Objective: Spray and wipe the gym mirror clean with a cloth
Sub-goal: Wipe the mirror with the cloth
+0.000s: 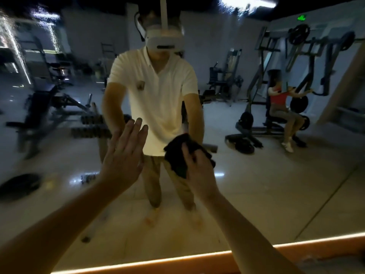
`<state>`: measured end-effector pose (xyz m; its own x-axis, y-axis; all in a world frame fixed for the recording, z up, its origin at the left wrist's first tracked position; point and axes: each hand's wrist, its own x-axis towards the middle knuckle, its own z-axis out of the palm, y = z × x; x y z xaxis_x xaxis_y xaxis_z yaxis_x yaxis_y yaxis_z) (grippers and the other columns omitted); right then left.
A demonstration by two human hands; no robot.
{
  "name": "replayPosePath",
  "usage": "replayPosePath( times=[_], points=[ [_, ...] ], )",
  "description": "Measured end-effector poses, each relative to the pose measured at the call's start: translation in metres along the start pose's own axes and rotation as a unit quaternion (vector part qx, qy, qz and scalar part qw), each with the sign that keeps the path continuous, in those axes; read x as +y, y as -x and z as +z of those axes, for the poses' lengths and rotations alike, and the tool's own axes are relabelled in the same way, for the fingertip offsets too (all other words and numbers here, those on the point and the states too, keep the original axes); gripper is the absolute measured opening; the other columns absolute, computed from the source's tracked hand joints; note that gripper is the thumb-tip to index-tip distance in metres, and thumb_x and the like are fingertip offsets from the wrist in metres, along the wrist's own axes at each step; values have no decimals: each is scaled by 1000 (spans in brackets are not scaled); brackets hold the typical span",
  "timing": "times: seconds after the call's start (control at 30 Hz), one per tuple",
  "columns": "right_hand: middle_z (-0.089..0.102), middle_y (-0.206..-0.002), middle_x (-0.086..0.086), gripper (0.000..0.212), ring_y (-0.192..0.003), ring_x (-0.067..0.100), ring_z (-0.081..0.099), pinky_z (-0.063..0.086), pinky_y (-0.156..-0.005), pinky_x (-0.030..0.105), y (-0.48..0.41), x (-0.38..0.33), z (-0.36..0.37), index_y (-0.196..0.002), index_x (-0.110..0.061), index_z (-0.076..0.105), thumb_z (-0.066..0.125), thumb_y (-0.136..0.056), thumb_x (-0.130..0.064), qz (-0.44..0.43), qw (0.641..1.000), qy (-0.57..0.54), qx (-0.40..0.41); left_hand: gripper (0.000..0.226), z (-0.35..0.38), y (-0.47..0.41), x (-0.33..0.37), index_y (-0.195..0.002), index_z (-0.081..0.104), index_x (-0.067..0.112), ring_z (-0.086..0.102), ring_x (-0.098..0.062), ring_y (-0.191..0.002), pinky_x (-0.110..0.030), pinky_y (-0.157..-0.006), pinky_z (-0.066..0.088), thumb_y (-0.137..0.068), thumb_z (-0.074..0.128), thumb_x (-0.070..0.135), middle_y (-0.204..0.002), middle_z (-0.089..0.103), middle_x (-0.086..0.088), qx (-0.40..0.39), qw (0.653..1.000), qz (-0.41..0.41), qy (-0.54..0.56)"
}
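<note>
Head view, motion-blurred. We face the mirror, which fills nearly the whole frame. An orange light strip runs along its near lower edge.

Our left hand has its fingers straight, close together and pointing up, palm toward the glass. Its reflection meets it along the left finger edge, so we log it as flat on the glass, holding nothing.

Our right hand has its fingers curled round a bunched black cloth, just right of the left hand, near mid-frame. The cloth sticks out above and left of the fingers, and the reflected arm runs down to it, so we log the cloth as against the glass. We cannot tell whether the glass is wet.

Reflected:
- the wearer in a white shirt and white headset
- gym machines at far right, with a seated person in a red top
- a weight plate on the floor at left
- a green sign at upper right
</note>
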<state>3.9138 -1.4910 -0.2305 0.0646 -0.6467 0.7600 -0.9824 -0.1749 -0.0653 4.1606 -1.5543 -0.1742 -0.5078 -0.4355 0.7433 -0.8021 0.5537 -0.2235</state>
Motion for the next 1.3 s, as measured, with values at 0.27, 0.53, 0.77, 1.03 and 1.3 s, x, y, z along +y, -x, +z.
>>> replayPosePath(
  times=[0.27,0.53,0.77,1.03,1.3],
  points=[
    [39,-145,29,74,-123,41,52,49,-104,45,-96,7,-65,-163,-6,20,49,-95,-7,285,935,-8,212,108,-22,-4,-9,-162,29,3,19,-37,-159,-56,-128,20,-75,90,23,-171,20,-19,-11,999,24,43],
    [48,-123,16,59,-104,34,57,55,-87,51,-40,-67,15,-155,-30,26,52,-103,-24,-135,988,49,-58,76,-46,-24,-29,-165,25,8,12,-25,-162,-38,-131,2,-95,52,22,-174,17,-11,61,994,-26,87],
    [51,-130,24,75,-109,37,59,56,-93,51,-79,16,-69,-161,-19,24,58,-94,-19,11,996,58,69,91,-46,-66,-32,-165,24,7,14,-39,-160,-61,-127,16,-92,54,53,-172,14,-21,70,996,-36,31],
    [43,-142,31,80,-114,45,57,54,-94,49,-149,23,-111,-163,-5,21,59,-93,-15,243,947,62,199,121,-33,-73,-30,-165,18,2,9,-41,-160,-67,-124,19,-80,80,61,-173,6,-23,90,995,-34,-6],
    [55,-118,17,64,-99,32,57,52,-82,45,-129,-66,-42,-157,-12,37,43,-96,-33,-150,982,112,24,114,-34,-73,-35,-166,15,3,11,-42,-160,-65,-125,20,-84,50,75,-172,9,-24,77,996,-10,-33]
  ],
)
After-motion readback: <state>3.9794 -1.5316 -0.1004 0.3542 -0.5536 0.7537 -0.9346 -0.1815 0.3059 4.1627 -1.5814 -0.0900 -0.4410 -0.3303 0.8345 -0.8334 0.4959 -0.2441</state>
